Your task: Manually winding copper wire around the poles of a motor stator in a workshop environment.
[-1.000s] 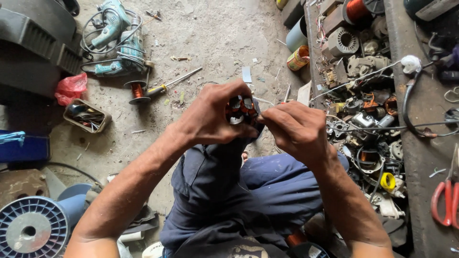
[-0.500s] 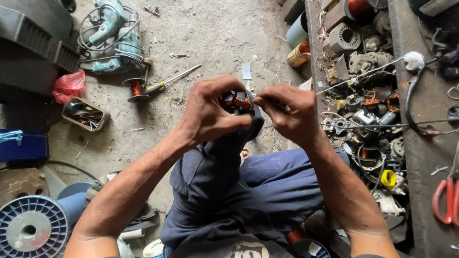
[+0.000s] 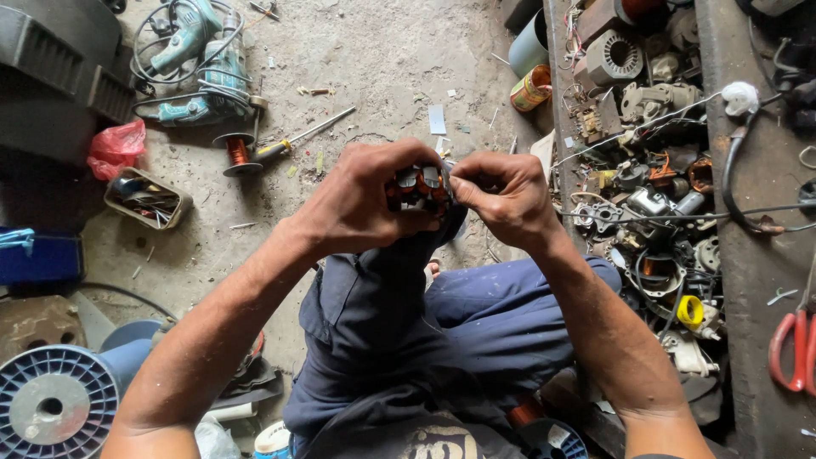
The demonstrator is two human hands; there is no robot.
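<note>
soft daylight — sharp, edges bowed

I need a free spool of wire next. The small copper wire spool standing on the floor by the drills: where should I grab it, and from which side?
Grip the copper wire spool by its narrow wound middle, between the two round flanges, coming from the open floor on its near side. It seems to stand upright on its lower flange; the drills and their cords crowd the far side, and a screwdriver lies close to the right. Both hands are busy: left hand, right hand.
</note>
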